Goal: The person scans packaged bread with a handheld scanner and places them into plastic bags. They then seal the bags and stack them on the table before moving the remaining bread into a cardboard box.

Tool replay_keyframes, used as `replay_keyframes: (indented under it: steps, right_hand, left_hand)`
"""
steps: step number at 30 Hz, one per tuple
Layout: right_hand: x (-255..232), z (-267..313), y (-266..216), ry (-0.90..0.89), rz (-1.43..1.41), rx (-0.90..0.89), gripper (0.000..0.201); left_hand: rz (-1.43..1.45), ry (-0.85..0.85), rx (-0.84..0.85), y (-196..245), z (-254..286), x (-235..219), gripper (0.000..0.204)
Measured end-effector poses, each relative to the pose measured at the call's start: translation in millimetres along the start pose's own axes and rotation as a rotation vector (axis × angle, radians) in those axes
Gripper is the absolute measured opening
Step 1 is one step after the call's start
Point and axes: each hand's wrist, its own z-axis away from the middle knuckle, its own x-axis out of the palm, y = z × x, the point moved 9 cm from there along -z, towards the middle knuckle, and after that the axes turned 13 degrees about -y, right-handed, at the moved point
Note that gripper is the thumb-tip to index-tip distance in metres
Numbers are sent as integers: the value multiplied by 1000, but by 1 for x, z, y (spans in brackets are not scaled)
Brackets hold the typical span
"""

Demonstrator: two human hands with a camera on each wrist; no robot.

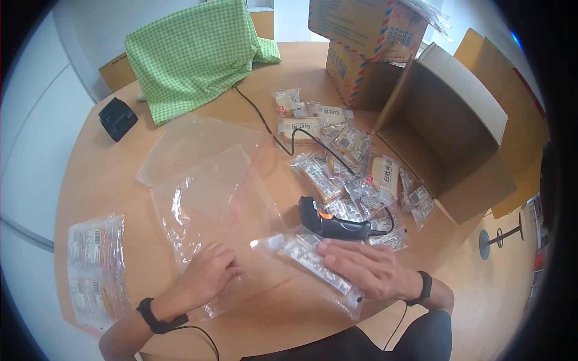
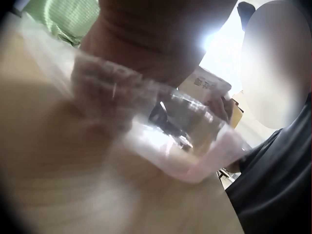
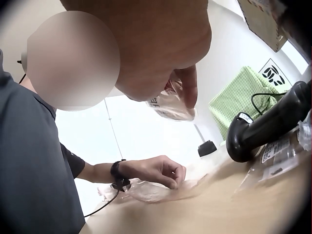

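Note:
My right hand (image 1: 367,268) holds a clear-wrapped packet of sliced bread (image 1: 316,262), printed with a white label and tilted above the table. In the right wrist view, part of that packet (image 3: 170,107) shows beyond the palm. At the lower edge of a large clear plastic bag (image 1: 211,198), my left hand (image 1: 208,274) has its fingers curled and pinches the film near the opening. The right wrist view has the thumb and forefinger of this left hand (image 3: 161,170) close together over the bag (image 3: 156,190). Film (image 2: 195,161) overlaps the left hand in the left wrist view.
A black barcode scanner (image 1: 334,225) lies beyond the right hand, its cable running back. Several bread packets (image 1: 355,144) are heaped before an open carton (image 1: 445,138). A filled bag (image 1: 96,271) lies at left. Behind are a black stand (image 1: 117,118) and a green checked cloth (image 1: 192,54).

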Motion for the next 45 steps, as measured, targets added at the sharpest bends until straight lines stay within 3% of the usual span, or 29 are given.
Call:
replay_keyframes:
  steps: [4,6,8,11,14,18,20,22,24,26,28,29,31,36,45]
  right_hand:
    - [4,1,-14,-44,15,-72,39]
    - [10,0,-37,-101,84,-212,35]
    - [26,-1,-56,-68,125,-323,35]
    - [51,-19,-76,-170,291,-421,41]
    - [84,-44,-62,-258,511,-342,45]
    - [125,-73,-44,-450,506,-133,52]
    - [147,-76,-38,-501,442,-103,56]
    - [164,-75,-27,-552,103,-58,58]
    - [166,-71,-27,-529,188,-88,60]
    - [166,-74,-29,-497,277,-124,62]
    - [171,-77,-25,-566,178,-42,66]
    - [173,-80,-27,-569,177,-59,66]
    - [175,-88,-25,-576,43,-48,67]
    - [203,-137,-20,-416,154,-123,70]
    - [234,-134,-26,-256,170,-37,64]
  left_hand:
    - [94,115,-10,3,-1,-17,14]
    - [191,151,-83,2,8,-24,13]
    - [164,273,-22,13,15,-47,8]
    - [59,327,19,32,20,-67,7]
    - [-7,356,62,43,24,-69,5]
    - [-94,379,79,45,26,-61,5]
    - [-160,380,82,43,28,-58,8]
    - [-198,423,28,41,36,-60,10]
    - [-235,473,-27,41,48,-56,12]
    - [-472,413,280,83,70,-15,24]
    - [-362,54,30,91,56,35,49]
    - [-359,62,15,91,57,49,49]
    - [-392,31,32,84,53,75,74]
    - [-399,-58,23,81,56,82,80]
    - [-459,-103,6,85,66,87,73]
